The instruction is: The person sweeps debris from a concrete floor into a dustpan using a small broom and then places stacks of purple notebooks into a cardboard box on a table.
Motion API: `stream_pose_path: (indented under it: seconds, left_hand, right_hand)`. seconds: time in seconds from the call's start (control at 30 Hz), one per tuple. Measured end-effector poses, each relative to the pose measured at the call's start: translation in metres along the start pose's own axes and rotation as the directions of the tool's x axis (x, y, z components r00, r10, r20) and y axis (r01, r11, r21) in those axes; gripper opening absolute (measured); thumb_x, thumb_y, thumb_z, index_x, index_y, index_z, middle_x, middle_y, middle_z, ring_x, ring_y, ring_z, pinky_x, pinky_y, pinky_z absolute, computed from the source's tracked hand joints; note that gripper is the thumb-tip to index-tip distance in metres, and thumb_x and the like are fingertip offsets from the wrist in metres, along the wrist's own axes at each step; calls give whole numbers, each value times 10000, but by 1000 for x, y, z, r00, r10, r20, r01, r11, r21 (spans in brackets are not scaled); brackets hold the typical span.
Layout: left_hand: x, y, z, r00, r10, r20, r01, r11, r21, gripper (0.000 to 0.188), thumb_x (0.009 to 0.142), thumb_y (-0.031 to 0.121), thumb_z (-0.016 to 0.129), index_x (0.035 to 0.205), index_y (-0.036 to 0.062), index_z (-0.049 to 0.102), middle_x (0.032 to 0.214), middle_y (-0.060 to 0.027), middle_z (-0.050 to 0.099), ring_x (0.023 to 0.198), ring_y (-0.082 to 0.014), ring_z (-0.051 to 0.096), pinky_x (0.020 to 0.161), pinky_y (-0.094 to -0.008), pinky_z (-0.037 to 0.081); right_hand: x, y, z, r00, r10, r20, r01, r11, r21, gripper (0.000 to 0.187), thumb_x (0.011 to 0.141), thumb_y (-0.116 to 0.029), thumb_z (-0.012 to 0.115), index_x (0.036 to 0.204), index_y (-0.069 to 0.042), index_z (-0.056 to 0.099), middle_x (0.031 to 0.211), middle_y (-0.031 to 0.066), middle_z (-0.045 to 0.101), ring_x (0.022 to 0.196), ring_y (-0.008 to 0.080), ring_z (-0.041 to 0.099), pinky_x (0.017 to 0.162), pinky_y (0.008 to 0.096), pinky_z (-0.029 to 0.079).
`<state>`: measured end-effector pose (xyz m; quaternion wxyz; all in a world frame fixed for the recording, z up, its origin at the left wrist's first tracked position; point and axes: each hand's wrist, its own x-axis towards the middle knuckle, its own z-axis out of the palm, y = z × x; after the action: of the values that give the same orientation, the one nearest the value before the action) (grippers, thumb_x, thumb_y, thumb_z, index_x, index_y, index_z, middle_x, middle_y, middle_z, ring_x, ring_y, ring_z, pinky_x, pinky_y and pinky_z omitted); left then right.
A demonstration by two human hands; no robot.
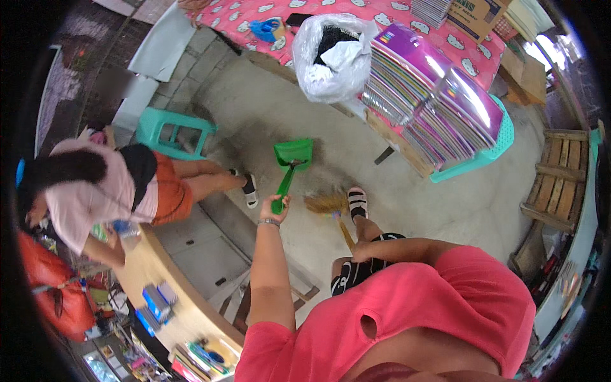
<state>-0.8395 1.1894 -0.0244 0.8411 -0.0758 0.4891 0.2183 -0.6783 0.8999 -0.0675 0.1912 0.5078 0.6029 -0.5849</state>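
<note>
My left hand (pixel 277 207) is closed round the handle of a green dustpan (pixel 294 153), held out ahead over the concrete floor. Some dark bits show in the pan near the base of its handle. My right hand (pixel 361 250), close to my body, grips the yellowish handle of a soft broom (pixel 328 204). Its straw bristles fan out to the left, beside my sandalled foot (pixel 358 202) and a short way from the dustpan. The fingers of the right hand are partly hidden by the wrist and the dark patterned shorts.
A co-worker (pixel 95 184) leans over a wooden counter (pixel 165 267) at left, near a teal stool (pixel 175 132). Ahead stands a table with a pink cloth (pixel 254 16), a plastic bag (pixel 334 63) and stacked notebooks (pixel 439 89). A wooden folding chair (pixel 557 178) stands at right.
</note>
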Motion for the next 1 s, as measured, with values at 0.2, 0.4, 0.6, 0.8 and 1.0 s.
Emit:
stream_pose_path:
  seconds: [0.2,0.4,0.6,0.8,1.0]
  left_hand:
    - [86,70,24,988,-126,-84,120,990,-77,426,812,111,422,1167,-114,349,996,-251,455,790,-273,546,591,-241,536]
    - [90,102,67,901,82,-426,164,844,511,423,783,130,515,1145,-62,407,1105,-209,444,891,-373,528,797,-406,507]
    - [100,146,264,679,597,427,-553,34,833,436,848,259,544,1159,-43,499,1152,-162,548,1050,-218,515,905,-317,378]
    - [107,53,483,536,523,663,-430,-508,747,805,663,461,666,1200,-96,441,1245,-269,447,1173,-338,440,961,-360,358]
    - [132,61,505,484,300,822,-514,-663,544,305,663,225,534,785,-32,643,896,-276,602,857,-387,593,770,-438,460]
  right_hand:
    - [-21,21,-124,657,-301,-691,501,859,102,170,835,-200,488,825,-56,577,761,136,571,628,280,573,628,391,457]
    - [-151,18,-337,292,790,-539,893,-23,449,538,874,-420,476,1264,-55,411,1225,95,451,1017,223,486,846,380,419]
    - [-158,12,-409,277,835,-476,933,-115,341,557,818,-372,570,1245,-44,431,1194,87,474,1043,207,447,815,358,390]
    - [-136,16,-438,162,845,-510,953,0,302,534,719,-265,677,1140,3,489,1178,147,485,1006,260,492,824,369,395]
    - [-111,54,-444,-533,748,-396,425,641,639,457,677,-161,651,1043,86,529,1132,245,505,1026,366,506,859,393,402]
